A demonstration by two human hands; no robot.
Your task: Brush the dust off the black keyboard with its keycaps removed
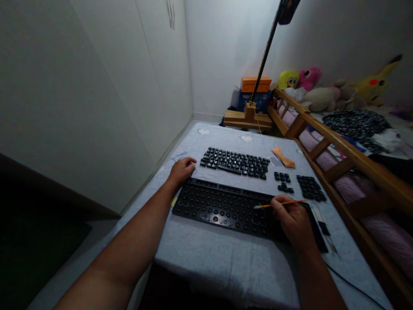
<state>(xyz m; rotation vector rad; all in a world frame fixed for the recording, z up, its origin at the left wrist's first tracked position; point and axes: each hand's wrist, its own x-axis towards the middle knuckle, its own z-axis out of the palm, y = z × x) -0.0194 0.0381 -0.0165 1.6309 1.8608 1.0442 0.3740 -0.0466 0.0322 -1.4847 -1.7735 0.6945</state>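
Observation:
A black keyboard without its keycaps lies across the near part of the table, its switches and stabilizer bars bare. My right hand pinches a small paintbrush with an orange handle above the keyboard's right part. The brush's pale bristle tip points left, close over the switches. At the keyboard's far left corner my left hand rests on the cloth, fingers loosely bent and slightly apart, with nothing visible in them. Beyond the keyboard, removed black keycaps are laid out in rows.
Smaller keycap groups sit to the right, near an orange cloth strip. A slim tool lies beside the keyboard's right end, and a cable runs off there. A wooden bed rail borders the table; a white cupboard stands left.

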